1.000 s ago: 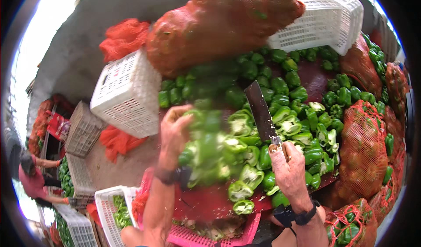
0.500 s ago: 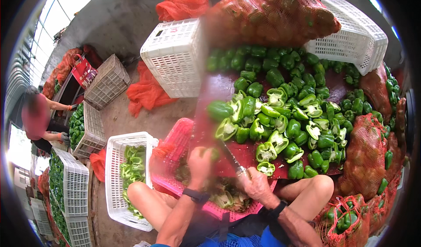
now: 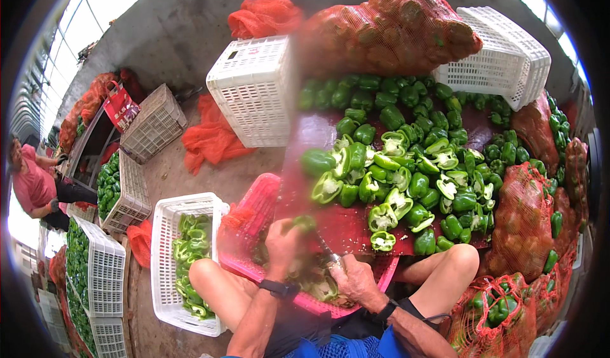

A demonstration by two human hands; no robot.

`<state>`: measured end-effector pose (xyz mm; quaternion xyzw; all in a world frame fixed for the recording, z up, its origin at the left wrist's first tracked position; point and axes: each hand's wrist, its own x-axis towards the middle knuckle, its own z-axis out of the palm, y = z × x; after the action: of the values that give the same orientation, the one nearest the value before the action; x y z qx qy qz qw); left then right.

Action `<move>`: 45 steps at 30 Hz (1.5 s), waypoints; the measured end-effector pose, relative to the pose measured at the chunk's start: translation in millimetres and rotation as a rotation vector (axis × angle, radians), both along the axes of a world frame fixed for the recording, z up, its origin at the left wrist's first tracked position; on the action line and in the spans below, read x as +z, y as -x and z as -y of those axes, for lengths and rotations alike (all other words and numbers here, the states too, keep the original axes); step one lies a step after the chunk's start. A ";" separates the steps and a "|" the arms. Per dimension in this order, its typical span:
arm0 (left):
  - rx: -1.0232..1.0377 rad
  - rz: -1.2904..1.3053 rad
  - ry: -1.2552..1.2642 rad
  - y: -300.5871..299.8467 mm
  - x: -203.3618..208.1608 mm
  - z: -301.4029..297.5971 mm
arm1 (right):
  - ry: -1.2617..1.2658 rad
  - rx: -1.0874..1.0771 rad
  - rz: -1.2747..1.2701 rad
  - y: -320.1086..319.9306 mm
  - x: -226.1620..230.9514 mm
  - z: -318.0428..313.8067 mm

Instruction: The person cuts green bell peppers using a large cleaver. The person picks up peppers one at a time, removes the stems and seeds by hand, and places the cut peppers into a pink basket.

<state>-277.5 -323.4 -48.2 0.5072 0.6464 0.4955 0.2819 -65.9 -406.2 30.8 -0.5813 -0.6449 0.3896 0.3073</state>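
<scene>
My left hand is closed around a piece of green bell pepper, partly blurred. My right hand grips a knife, its blade pointing up and left toward that pepper; the tip is lost in the blur. Both hands are over a pink plastic basket with pepper cores and scraps in it, between my knees. Just beyond lies a red board bearing many peppers, halved ones nearest me and whole ones farther back.
At my left stands a white crate holding cut peppers. Red mesh sacks are at the right, another filled sack behind the board. An upturned white crate stands far left of the board. A co-worker is by pepper-filled crates.
The pepper in my left hand and the knife have come closer together. The co-worker has straightened and drawn back from the crate. The view has shifted slightly.
</scene>
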 end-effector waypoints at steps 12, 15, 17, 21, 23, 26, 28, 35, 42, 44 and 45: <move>-0.009 -0.078 0.037 3.2 3.8 -14.7 | -0.015 0.036 0.330 19.1 -16.2 -8.5; -0.005 0.049 0.124 -2.0 20.8 -21.7 | -0.016 0.023 0.259 24.6 -20.2 -17.3; -0.016 0.101 0.166 -5.9 31.5 -25.3 | 0.037 0.014 0.247 31.6 -26.2 -30.3; -0.063 0.036 0.160 -3.8 18.7 -27.7 | 0.064 -0.012 0.260 43.2 -39.8 -52.4; -0.027 -0.057 0.190 -1.0 9.0 -29.2 | 0.022 -0.021 0.255 36.2 -43.0 -49.3; 0.033 -0.064 0.103 -1.0 -9.7 -26.1 | 0.008 0.069 0.337 16.3 -37.0 -45.7; 0.062 -0.161 0.044 -7.2 -9.1 -26.4 | -0.012 0.064 0.430 -0.8 -28.0 -41.3; -0.203 -0.090 0.070 -89.9 47.9 -55.6 | -0.207 -0.163 0.483 -68.8 -5.0 -44.9; -0.331 -0.280 -0.224 -95.2 60.6 -134.1 | -0.206 -0.316 0.084 -104.7 47.5 -86.2; -0.330 -0.244 -0.226 -92.2 68.2 -178.0 | -0.228 -0.368 0.092 -117.7 59.6 -100.4; -0.308 -0.142 -0.173 -95.0 65.0 -205.0 | -0.216 -0.404 0.052 -126.9 58.9 -106.7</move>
<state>-182.6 -118.4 16.8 0.6560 0.5344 0.4632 0.2635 61.0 -299.4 89.7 -0.6721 -0.5613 0.2336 0.4226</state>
